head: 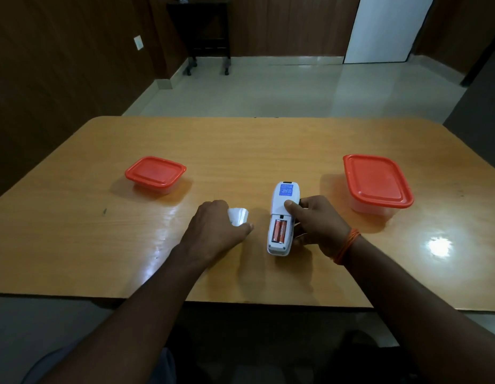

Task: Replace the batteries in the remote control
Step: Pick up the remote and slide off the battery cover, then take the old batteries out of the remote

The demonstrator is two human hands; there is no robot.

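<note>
From my remote seat, the nearest things I saw were two bare forearms reaching in over the near edge of the glossy tan wooden table [240,151]. A bundle of orange thread [348,245] circled the right wrist, just right of the remote's near end.

The white plastic remote control [281,200] sat face down near the table's middle, pointing away from me. The right hand [318,225] gripped it from its right side, thumb pressed on the back and fingers curled round the edge. Its battery bay stood open at the near end, with two orange cylindrical batteries [279,231] side by side inside; their print was too blurred for me to read.

Just left of the remote, the left hand [213,225] held the small white plastic battery cover [239,216], fingers curled over it.

A blue rectangular label [286,189] sat at the remote's far end; its white lettering was too small to read.

Farther out, well left of the remote, stood a small clear tub with an orange-red lid [155,173], closed. A larger clear tub with an orange-red lid [376,181] stood well right, also closed.

Far beyond the remote, against dark wood panelling, I saw a black wheeled stand [207,31] and a white door [384,26].
</note>
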